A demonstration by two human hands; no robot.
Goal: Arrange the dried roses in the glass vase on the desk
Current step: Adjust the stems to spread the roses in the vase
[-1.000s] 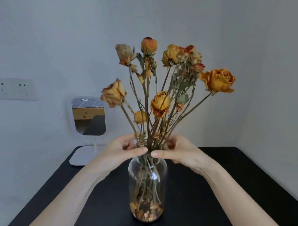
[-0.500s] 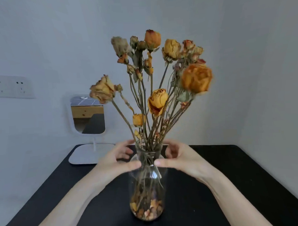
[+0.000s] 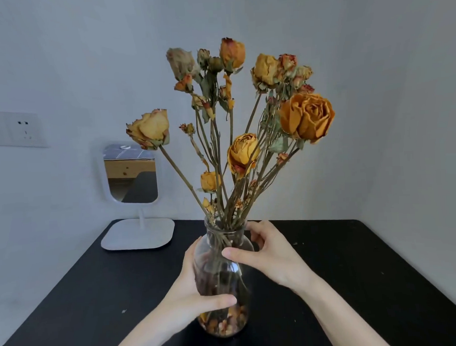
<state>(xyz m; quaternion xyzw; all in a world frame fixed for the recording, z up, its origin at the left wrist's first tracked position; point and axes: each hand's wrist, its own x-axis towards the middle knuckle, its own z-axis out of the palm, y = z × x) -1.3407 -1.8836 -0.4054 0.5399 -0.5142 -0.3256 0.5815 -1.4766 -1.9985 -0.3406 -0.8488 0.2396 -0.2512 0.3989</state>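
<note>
1. Here, in the head view, the glass vase (image 3: pixel 219 275) stands upright on the black worktop (image 3: pixel 356 272), close in front of the person. Loose petals lie in its bottom.
2. The left grip (image 3: pixel 190 302) wraps the lower body of the vase. Its thumb lies across the front glass and its fingers go round the far side.
3. The right grip (image 3: pixel 272 257) holds the vase higher, at the shoulder just under the neck. Its thumb is on the front and its fingers curl behind, so neither grip is free.
4. The dried roses (image 3: pixel 243 152) rise straight out of the neck, directly above both grips. Their stems are bunched at the rim and fan outward as they climb, so the long axis runs near vertical.
5. One pale bloom leans far out to the left on a slanted stem, and the largest orange bloom hangs over the right side.
6. The right grip is the nearer to the stems, sitting just beside the rim. By my judgement it would let go and reach up while the left steadies the glass.
7. A small standing mirror (image 3: pixel 131 174) sits at the back left of the worktop, well apart from the vase.
</note>
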